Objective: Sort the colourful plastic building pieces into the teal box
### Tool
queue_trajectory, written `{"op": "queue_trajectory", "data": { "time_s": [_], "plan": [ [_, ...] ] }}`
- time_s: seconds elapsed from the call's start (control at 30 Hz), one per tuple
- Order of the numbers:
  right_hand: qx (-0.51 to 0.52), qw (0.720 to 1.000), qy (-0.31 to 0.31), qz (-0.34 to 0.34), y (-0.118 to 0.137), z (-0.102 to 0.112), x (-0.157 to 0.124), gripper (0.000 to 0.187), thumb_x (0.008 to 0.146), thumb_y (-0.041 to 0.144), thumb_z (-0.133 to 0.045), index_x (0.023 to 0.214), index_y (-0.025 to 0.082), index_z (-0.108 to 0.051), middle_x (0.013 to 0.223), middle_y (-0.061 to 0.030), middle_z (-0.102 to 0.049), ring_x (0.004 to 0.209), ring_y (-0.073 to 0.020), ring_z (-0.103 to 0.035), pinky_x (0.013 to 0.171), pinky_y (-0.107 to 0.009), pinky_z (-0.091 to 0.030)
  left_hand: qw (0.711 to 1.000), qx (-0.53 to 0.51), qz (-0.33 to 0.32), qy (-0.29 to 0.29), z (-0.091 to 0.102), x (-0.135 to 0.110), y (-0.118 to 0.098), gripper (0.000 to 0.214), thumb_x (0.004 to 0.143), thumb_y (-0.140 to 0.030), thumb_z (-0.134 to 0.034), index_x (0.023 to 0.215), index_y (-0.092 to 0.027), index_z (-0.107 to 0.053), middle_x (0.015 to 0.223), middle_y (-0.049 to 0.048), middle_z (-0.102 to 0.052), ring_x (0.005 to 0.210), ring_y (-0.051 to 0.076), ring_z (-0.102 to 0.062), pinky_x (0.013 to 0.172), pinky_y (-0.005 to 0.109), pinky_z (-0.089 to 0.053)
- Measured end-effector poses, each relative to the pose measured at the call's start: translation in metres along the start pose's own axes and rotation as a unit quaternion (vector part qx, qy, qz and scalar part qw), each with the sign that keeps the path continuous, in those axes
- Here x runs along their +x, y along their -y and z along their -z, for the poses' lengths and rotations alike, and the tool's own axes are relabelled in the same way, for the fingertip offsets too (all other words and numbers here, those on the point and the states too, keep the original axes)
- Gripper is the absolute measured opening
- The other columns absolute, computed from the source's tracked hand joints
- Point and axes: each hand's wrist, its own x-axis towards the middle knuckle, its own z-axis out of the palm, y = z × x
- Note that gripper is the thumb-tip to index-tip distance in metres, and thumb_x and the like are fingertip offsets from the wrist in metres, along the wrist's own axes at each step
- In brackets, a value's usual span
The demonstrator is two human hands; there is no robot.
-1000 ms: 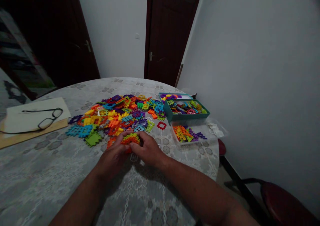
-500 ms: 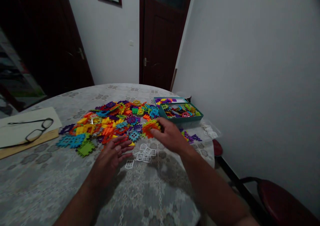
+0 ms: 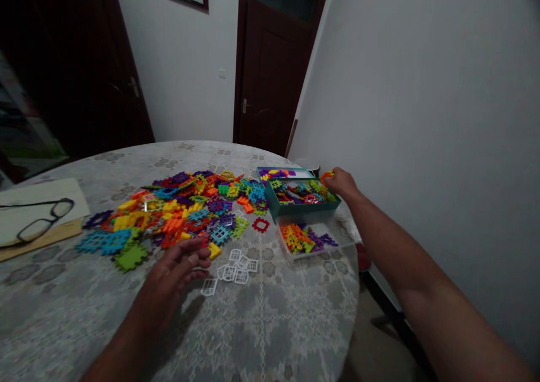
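My right hand [image 3: 341, 183] reaches far right over the teal box [image 3: 295, 205] and is closed on a stack of orange and yellow pieces [image 3: 326, 175] at the box's far right corner. My left hand [image 3: 177, 268] hovers open, fingers stretched out, just above the tablecloth beside a small cluster of white window-like pieces [image 3: 231, 272]. A wide pile of colourful interlocking plastic pieces [image 3: 177, 207] spreads across the round table [image 3: 261, 326] beyond my left hand. The teal box holds several mixed pieces.
A clear tray [image 3: 307, 241] with sorted pieces sits in front of the teal box near the table's right edge. A pair of glasses [image 3: 40, 221] lies on paper and a wooden board at the left. A dark door and white walls stand behind.
My right hand carried the stacked pieces from in front of me rightward to the teal box. My left hand let go and stayed near the white pieces, now open.
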Motion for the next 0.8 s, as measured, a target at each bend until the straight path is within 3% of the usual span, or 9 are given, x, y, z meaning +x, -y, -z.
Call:
{"op": "queue_trajectory", "data": {
  "time_s": [0.23,0.5,0.8],
  "plan": [
    [-0.029,0.999,-0.005,0.015,0.014,-0.031,0.031,0.044,0.105,0.027,-0.059,0.141,0.002,-0.061,0.132,-0.0318,-0.071,0.126,-0.0353,-0.07,0.1,-0.037,-0.052,0.999,0.042,0.003,-0.031,0.001,-0.001,0.001,0.047,0.077,-0.051,-0.091,0.116,-0.028,-0.079,0.111,0.0096,-0.081,0.096,0.029,-0.077,0.08,0.039,-0.064],
    [-0.043,0.999,0.017,0.023,0.024,-0.061,0.032,0.046,0.101,0.019,-0.065,0.144,0.003,-0.063,0.139,-0.0323,-0.064,0.124,-0.0315,-0.072,0.104,-0.035,-0.053,0.999,0.039,0.015,-0.023,0.001,-0.002,0.001,0.046,0.076,-0.048,-0.092,0.115,-0.027,-0.079,0.109,0.0105,-0.081,0.089,0.028,-0.076,0.078,0.039,-0.062],
    [-0.025,0.998,0.05,0.026,0.015,-0.047,0.045,0.045,0.098,0.035,-0.071,0.133,0.006,-0.076,0.128,-0.0247,-0.077,0.119,-0.0289,-0.073,0.091,-0.028,-0.051,0.999,0.052,0.0,-0.007,0.0,-0.003,0.001,0.044,0.076,-0.046,-0.091,0.114,-0.028,-0.081,0.106,0.0115,-0.081,0.086,0.029,-0.074,0.076,0.04,-0.06]
  ]
}}
